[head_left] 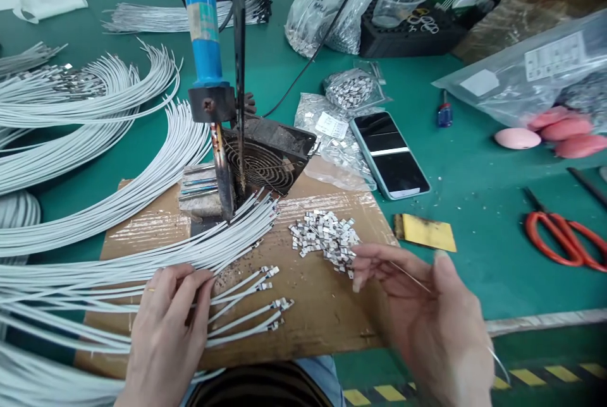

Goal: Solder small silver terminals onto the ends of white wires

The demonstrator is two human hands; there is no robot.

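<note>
My left hand (165,325) presses down on several white cables (241,318) that lie across a cardboard sheet (322,312); its fingers curl over them. The cables' near ends carry small metal terminals (282,303). My right hand (427,312) hovers at the right edge of the cardboard with a thin solder wire (410,279) pinched between thumb and fingers, and its fingertips reach a pile of loose metal terminals (325,236). A blue-handled soldering iron (208,78) stands clamped upright at the cardboard's far edge, beside a small dark fan (265,160).
Large bundles of white cables (95,141) fan out to the left on the green table (474,217). A phone (389,154), bags of terminals (353,88), a yellow sponge (424,231), red scissors (564,239), a small blue screwdriver (444,114) and pink objects (516,138) lie to the right.
</note>
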